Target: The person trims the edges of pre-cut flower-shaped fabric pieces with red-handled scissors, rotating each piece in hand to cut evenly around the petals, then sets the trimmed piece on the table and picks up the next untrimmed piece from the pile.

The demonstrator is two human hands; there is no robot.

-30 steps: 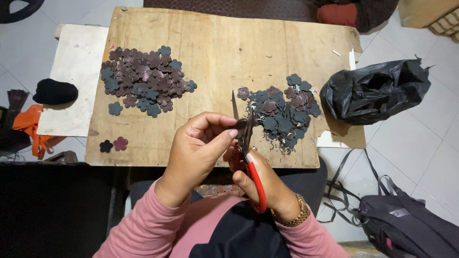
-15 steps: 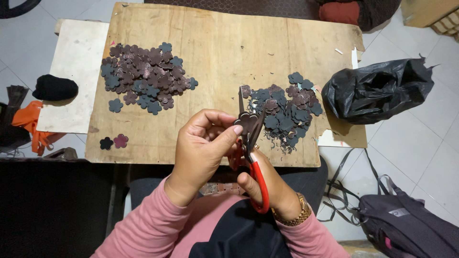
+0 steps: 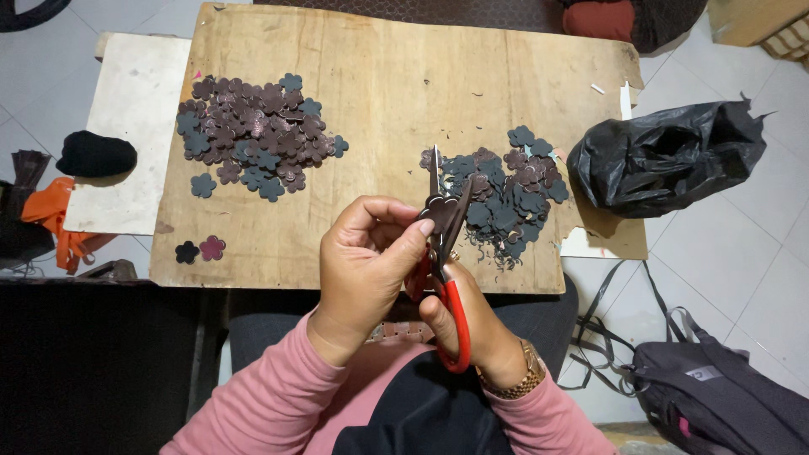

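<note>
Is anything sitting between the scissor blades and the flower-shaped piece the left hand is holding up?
Nothing visible does. The left hand pinches the dark flower-shaped piece right at the open blades of the red-handled scissors, which the right hand grips. The piece sits between the blades, above the wooden board, clear of both piles.

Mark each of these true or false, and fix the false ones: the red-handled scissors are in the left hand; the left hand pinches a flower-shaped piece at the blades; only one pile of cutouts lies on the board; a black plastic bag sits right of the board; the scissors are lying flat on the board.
1. False: the red-handled scissors are in the right hand.
2. True: the left hand pinches a flower-shaped piece at the blades.
3. False: two piles lie on the wooden board, a left pile and a right pile.
4. True: the black plastic bag sits right of the board.
5. False: the scissors are held up, blades open.
</note>
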